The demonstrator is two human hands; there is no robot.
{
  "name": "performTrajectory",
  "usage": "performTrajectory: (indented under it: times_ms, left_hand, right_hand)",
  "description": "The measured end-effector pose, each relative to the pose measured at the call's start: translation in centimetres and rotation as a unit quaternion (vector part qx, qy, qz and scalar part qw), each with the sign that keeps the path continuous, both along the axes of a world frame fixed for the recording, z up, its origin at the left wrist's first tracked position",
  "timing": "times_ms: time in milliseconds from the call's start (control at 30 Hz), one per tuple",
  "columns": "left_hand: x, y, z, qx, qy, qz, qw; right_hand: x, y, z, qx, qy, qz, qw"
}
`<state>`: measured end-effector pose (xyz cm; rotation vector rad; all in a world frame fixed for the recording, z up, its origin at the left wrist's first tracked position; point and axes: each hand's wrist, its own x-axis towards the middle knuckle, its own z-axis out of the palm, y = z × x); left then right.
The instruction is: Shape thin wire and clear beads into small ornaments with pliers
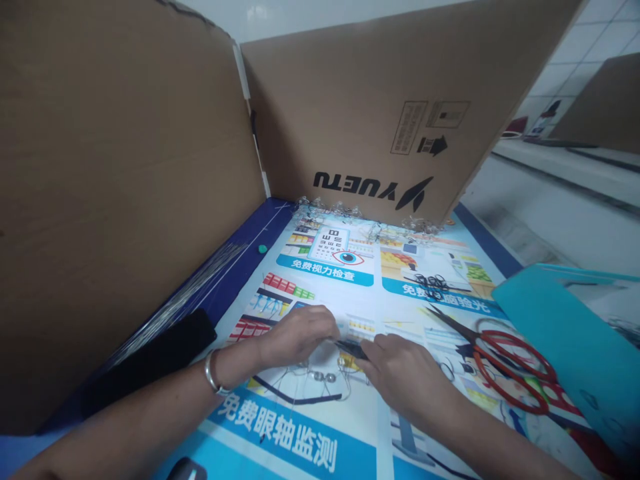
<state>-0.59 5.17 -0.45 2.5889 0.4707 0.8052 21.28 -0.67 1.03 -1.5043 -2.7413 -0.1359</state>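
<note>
My R hand [397, 370] grips a slim dark tool [352, 348], angled toward my pinched L hand [303, 335], prob. for control; can't tell what L holds. Round silver metal pcs [318, 377] lie just below.

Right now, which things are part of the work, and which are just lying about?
Seemingly part of the work:
dark tool in the right hand
shiny little pieces below the hands

Probably just lying about:
red-handled scissors
small green lump

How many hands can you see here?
2: the left hand, just beyond the silver bangle, and the right hand, holding the dark tool, lower middle. No others show.
</note>
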Motion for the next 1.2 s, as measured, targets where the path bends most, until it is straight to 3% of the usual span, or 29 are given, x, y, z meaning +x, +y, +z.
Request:
performTrajectory:
  times_ms: [400,1200]
  left_hand:
    - [-0.09,0.14,0.44,-0.073,-0.053,-0.003,0.996]
    - [-0.03,0.32,0.2,-0.054,-0.055,-0.04,0.996]
  right_hand:
    - [0.29,0.37,0.18,-0.064,0.059,-0.003,0.996]
    - [0.42,0.68,-0.42,-0.067,0.06,0.008,0.996]
